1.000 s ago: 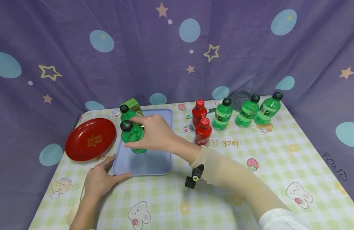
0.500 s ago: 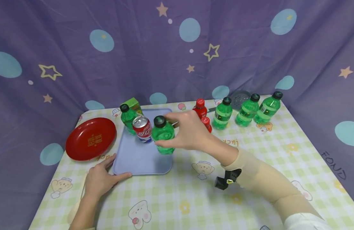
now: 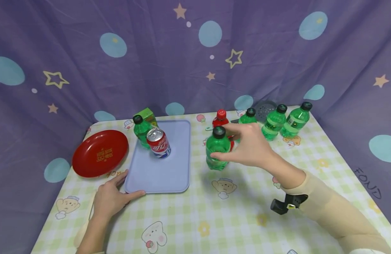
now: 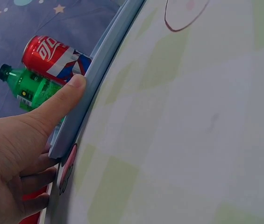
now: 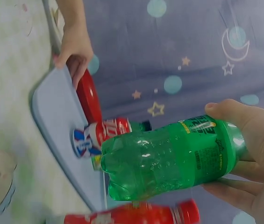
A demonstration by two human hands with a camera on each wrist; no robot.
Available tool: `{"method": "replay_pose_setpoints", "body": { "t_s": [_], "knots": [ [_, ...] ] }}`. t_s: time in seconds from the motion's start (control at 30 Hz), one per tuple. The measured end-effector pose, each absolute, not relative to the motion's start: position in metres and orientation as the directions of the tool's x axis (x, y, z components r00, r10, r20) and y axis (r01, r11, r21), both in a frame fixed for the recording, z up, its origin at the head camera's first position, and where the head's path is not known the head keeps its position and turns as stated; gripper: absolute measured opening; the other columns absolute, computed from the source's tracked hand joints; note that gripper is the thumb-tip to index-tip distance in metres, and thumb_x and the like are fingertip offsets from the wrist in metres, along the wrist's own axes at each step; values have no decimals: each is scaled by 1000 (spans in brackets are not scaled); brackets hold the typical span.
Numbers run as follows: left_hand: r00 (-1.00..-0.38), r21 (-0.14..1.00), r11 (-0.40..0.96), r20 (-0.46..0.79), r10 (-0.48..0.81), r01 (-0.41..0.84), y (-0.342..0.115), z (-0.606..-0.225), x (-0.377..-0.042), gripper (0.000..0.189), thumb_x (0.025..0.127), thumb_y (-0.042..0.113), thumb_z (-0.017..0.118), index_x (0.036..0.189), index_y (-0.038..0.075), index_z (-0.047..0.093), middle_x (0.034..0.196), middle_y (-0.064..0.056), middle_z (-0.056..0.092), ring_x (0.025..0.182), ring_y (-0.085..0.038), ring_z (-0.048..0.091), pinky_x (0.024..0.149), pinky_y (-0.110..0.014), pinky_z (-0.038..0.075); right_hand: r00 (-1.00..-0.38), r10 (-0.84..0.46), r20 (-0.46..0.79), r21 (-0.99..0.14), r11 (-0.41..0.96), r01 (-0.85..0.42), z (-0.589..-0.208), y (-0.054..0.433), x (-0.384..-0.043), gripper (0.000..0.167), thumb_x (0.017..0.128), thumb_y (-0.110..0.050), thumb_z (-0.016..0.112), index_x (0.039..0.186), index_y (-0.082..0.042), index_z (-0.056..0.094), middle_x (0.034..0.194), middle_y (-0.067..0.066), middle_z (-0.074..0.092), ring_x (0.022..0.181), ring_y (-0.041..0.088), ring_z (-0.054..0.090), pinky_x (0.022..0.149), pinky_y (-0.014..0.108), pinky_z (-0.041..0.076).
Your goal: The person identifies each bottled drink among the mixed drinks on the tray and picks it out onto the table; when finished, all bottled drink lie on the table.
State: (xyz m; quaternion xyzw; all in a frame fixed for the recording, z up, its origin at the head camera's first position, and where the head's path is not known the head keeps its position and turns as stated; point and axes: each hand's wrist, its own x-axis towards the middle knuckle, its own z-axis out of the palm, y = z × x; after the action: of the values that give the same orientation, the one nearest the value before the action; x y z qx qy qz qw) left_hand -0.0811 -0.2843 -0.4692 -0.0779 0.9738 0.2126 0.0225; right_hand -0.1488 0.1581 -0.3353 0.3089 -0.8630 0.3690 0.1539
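Observation:
My right hand [image 3: 250, 146] holds a green soda bottle [image 3: 214, 152] with a black cap, pinching its upper part between thumb and fingers. In the right wrist view the bottle [image 5: 169, 161] has its base above the tablecloth. At the near left corner of the blue-grey tray [image 3: 157, 180], my left hand [image 3: 109, 197] grips the edge, thumb along the front rim and fingers at the left side. On the tray stand a red soda can [image 3: 158, 143] and another green bottle [image 3: 141, 128]. A green box [image 3: 147, 115] shows behind that bottle, partly hidden.
Left of the tray lies a red plate [image 3: 100, 153]. Red bottles, one at the back [image 3: 220, 120], stand behind my right hand, partly covered. Several green bottles, one at the far right [image 3: 295, 120], line the back right beside a dark slotted skimmer [image 3: 265, 109]. A purple curtain [image 3: 195, 70] closes the back.
My right hand has carried the green bottle rightward, from over the tray to a spot right of it, which uncovers the red can. My left hand has stayed at the tray's corner.

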Motion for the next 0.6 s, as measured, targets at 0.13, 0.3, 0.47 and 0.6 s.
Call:
{"method": "replay_pose_setpoints", "body": {
  "t_s": [0.13, 0.3, 0.47, 0.6],
  "knots": [
    [-987, 410, 898, -74, -143, -161, -285, -469, -81, 120, 65, 76, 89, 155, 5, 53, 148, -28, 58, 138, -54, 55, 107, -69, 49, -769, -383, 512, -522, 572, -633, -339, 178, -145, 55, 64, -36, 103, 110, -15, 81, 100, -4, 84, 77, 11, 80, 70, 34, 66],
    [-987, 411, 897, -73, -144, -162, -285, -470, -81, 119, 66, 75, 90, 155, 5, 53, 148, -28, 58, 138, -54, 54, 107, -69, 49, -775, -342, 531, -481, 632, -608, -343, 201, -138, 61, 59, -33, 104, 111, -10, 82, 98, 0, 84, 73, 13, 81, 71, 27, 64],
    [-989, 423, 893, -60, -138, -150, -284, -469, -80, 118, 66, 73, 91, 154, 4, 55, 147, -28, 59, 137, -53, 56, 106, -69, 50, -771, -310, 556, -458, 660, -595, -349, 222, -136, 62, 56, -27, 105, 111, -10, 82, 97, 1, 85, 72, 16, 81, 74, 7, 56],
    [-989, 424, 894, -50, -139, -147, -283, -469, -79, 116, 66, 72, 92, 154, 5, 55, 147, -28, 59, 137, -52, 57, 105, -68, 51, -764, -270, 586, -445, 680, -582, -353, 237, -137, 65, 52, -21, 106, 110, -5, 82, 94, 5, 84, 70, 21, 81, 75, 3, 53]
  ]
}}
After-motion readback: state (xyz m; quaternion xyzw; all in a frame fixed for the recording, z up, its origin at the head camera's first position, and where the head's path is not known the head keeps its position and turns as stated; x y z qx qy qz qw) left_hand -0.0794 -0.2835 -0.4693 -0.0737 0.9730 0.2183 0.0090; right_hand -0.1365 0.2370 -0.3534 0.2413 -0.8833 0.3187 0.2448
